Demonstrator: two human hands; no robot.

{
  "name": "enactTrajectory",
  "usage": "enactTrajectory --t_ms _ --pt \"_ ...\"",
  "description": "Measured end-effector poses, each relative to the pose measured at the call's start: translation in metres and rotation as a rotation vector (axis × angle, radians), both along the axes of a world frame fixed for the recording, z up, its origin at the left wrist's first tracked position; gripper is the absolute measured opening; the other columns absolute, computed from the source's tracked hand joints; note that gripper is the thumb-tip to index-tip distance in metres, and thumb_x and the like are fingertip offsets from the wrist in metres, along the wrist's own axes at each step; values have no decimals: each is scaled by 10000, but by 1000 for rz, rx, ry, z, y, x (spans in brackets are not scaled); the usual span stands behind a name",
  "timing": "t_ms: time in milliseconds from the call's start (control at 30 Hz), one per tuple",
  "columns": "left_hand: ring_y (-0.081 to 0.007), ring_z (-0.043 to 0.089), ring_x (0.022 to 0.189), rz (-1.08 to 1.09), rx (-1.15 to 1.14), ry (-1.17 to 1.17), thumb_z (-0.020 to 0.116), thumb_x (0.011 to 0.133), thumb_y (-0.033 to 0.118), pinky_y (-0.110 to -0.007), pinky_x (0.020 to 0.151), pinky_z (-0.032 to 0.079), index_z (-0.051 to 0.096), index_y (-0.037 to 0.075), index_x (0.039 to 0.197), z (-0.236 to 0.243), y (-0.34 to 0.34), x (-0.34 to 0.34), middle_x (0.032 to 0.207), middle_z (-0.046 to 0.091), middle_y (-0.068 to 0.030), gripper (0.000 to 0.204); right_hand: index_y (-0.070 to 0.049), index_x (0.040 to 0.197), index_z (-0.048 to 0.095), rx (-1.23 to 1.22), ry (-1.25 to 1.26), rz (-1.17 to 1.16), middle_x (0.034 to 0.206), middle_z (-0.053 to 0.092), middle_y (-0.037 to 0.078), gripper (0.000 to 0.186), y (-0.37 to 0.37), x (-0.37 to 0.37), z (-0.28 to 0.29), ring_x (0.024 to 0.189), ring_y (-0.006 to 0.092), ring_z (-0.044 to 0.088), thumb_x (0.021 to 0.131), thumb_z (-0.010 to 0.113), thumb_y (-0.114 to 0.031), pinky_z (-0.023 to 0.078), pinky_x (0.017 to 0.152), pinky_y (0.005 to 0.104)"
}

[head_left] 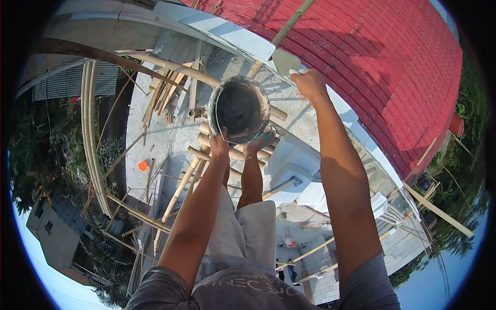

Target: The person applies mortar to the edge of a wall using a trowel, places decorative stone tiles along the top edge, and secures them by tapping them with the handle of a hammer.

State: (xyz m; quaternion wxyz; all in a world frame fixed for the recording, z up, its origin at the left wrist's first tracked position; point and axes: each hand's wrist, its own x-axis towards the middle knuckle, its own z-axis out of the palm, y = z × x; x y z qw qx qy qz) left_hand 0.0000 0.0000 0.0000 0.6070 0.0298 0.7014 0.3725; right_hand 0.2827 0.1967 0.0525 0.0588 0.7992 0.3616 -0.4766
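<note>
My left hand [220, 142] grips the near side of a grey, mortar-smeared bucket [237, 106] at its rim or thin handle; the bucket is dark inside. My right hand [309, 82] is closed on the handle of a trowel [285, 61], whose grey-smeared blade lies up and to the right of the bucket, beside the white top edge of a block wall [232, 33]. My foot [263, 140], in a sandal, shows just below the bucket on bamboo poles [201, 139].
A red tiled roof [392, 67] slopes beyond the wall. Timber offcuts [165, 93] lie at left, near a small orange container [143, 165]. White blocks [289, 160] sit right of my legs. Bamboo scaffolding surrounds me, with a drop to ground and lower floors below.
</note>
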Motion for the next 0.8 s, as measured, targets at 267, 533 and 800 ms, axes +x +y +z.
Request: enactTrajectory --t_ms 267,533,800 --pt "-286 582 1169 -14 -167 1 570 974 134 -415 919 534 289 139 1528 14 -3 -5 1364 524 -155 620 36 1068 700 44 -79 187 1093 696 260 454 16 -23 7 1064 396 670 796 679 -327 518 932 447" --pt "-230 610 1063 -31 -59 76 665 909 275 -368 829 539 470 60 1402 7 1 -3 1237 602 -115 572 21 1107 678 123 -142 68 1122 689 249 454 -11 -27 13 1071 405 658 804 703 -317 515 937 457" --pt "-226 630 1026 -62 -87 58 656 926 293 -373 815 544 493 39 1378 7 3 -6 1220 618 -120 544 -19 1144 663 334 -193 -123 1063 687 252 425 -69 -35 -24 1009 421 659 839 672 -314 516 906 481"
